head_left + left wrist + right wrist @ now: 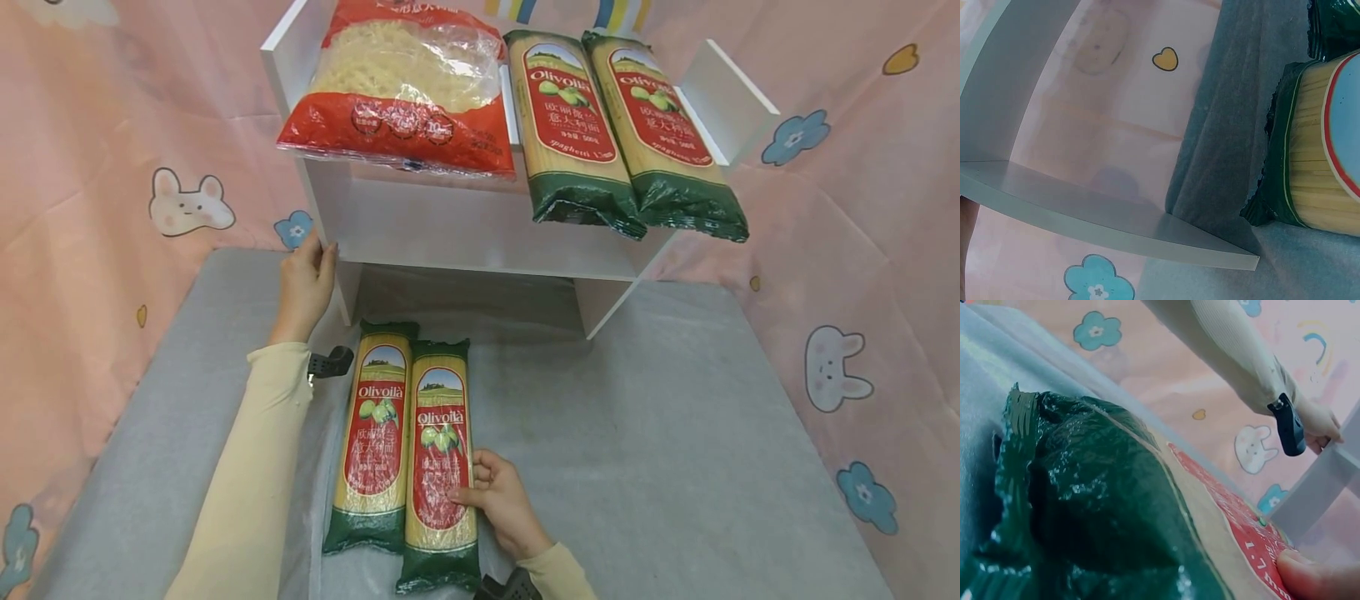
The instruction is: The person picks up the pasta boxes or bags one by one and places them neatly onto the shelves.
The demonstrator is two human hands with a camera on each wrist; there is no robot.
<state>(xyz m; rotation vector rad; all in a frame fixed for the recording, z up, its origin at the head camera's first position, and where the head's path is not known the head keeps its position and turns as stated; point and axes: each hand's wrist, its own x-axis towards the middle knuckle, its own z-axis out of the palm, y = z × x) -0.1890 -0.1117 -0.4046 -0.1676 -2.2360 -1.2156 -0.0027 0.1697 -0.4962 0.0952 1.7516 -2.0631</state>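
Observation:
My left hand [303, 279] grips the left side panel of a white shelf [480, 229], near its lower part. Two spaghetti packs with green ends and red labels lie on the grey cloth in front of the shelf. My right hand [506, 504] holds the right-hand spaghetti pack [441, 450] by its right edge, thumb on the label and fingers at the side. Touching it on the left is the other spaghetti pack [372, 442]. The right wrist view shows the held pack's green end [1104, 494] close up, with my right thumb [1313, 575] on its label.
On top of the shelf lie a red bag of pasta [405, 92] and two more spaghetti packs, one [573, 125] beside the other [663, 133]. Their ends overhang the front edge. Grey cloth [660, 467] covers the table, and a pink patterned curtain [847, 233] hangs around it.

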